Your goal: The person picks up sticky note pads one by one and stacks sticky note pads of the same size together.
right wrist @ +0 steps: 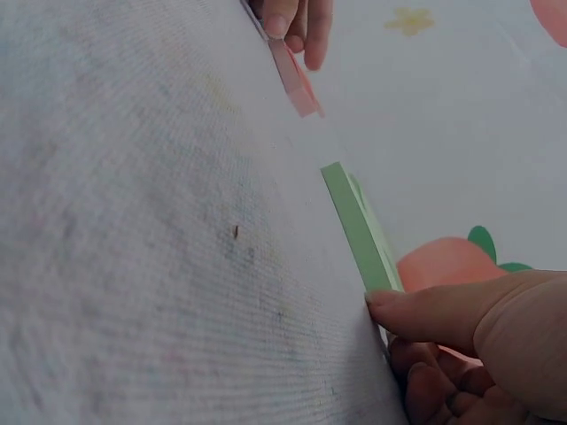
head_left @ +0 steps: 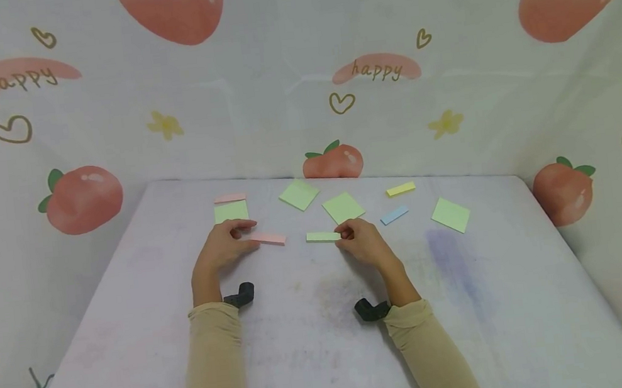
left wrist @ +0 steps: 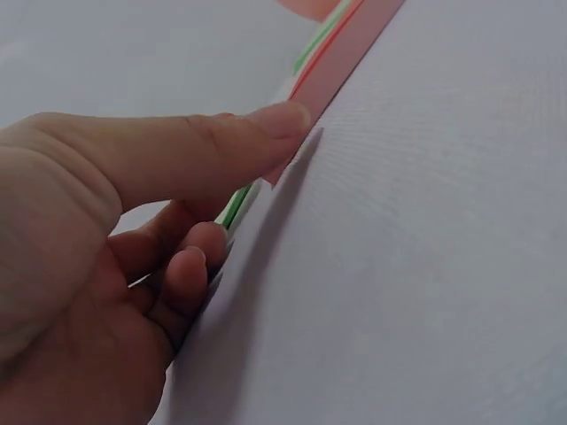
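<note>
Left hand (head_left: 224, 244) pinching near end of pink strip (head_left: 268, 239); right hand (head_left: 363, 241) pinching right end of green strip (head_left: 322, 237) — both strips flat on table (head_left: 527, 298), mid-centre. Nothing lifted yet — 8 other notes scattered beyond.

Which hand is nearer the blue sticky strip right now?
Right. The right hand lies just left of and below the blue strip; the left hand is much farther left, at the pink strip.

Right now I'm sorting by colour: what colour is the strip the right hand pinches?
Light green strip, right wrist view.
</note>
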A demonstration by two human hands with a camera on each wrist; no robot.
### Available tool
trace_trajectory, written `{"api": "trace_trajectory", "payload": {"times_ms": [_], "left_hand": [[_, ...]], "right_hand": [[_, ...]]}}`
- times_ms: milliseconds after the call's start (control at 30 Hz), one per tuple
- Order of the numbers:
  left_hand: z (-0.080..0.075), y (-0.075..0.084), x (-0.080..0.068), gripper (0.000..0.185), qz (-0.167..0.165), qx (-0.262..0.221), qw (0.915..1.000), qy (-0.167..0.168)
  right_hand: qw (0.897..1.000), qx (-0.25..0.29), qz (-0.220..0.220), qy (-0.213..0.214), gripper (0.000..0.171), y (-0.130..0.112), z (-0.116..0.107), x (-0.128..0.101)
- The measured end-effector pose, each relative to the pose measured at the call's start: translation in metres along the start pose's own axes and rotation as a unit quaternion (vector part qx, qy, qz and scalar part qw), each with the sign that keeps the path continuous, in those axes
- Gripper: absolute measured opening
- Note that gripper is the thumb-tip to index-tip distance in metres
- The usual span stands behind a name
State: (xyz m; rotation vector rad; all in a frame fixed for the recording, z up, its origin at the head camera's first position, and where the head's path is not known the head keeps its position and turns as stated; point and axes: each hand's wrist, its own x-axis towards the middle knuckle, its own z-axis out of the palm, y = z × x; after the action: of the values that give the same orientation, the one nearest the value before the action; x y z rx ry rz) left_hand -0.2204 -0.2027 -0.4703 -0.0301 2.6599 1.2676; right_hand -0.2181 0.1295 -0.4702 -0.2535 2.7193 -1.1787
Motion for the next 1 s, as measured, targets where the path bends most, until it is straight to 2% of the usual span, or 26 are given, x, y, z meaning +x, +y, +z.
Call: {"api": "trace_trajectory", "payload": {"times_ms": [233,633,1000], "left_hand": [[0.0011,-0.0017,0.0016,0.042,0.016,0.032,0.9994,0.002],[0.0042,-0.0010,0.0026,0.032,0.029,0.056,0.9980,-0.008],[0.0017,0.0017,-0.0004,0.035,0.022,0.024,0.9995,-0.002]], "right_hand": [[1.000,0.005,0.004,0.001,0.024,-0.0026,0.0003,-0.0007],[1.000,0.008,0.014,0.000,0.023,-0.0025,0.0005,0.0001],[1.000,0.007,0.018,0.000,0.023,-0.0021,0.0011,-0.0008]]}}
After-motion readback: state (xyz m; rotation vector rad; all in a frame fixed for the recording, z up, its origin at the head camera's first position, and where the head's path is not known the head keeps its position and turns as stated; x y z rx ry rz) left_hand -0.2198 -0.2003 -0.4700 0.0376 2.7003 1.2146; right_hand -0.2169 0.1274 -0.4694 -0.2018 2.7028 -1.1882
